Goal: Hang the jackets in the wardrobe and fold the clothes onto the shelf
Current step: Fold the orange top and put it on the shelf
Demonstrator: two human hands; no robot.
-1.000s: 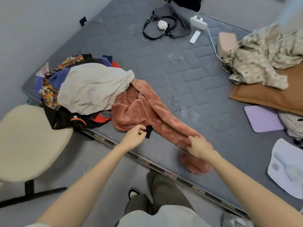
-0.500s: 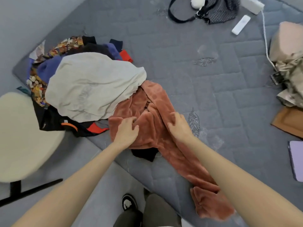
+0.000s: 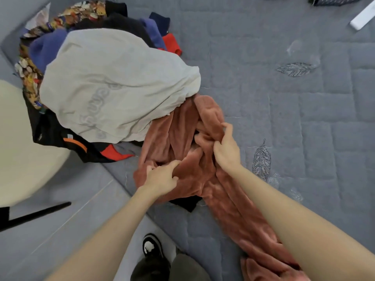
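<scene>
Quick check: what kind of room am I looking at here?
Probably a bedroom: a bare grey quilted mattress carries a heap of loose clothes, and a cream chair stands beside it. The left hand and right hand grip a rust fleece garment on the mattress.

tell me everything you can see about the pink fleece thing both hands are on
The fleece is a long, plush, rust-pink garment, crumpled and bunched rather than folded. It lies on the grey quilted mattress. Its far end is tucked under the beige garment, and it trails toward the lower right, where the frame cuts it off. The left hand and right hand each grip a bunch of it. A black cloth pokes out from under its near edge.
</scene>
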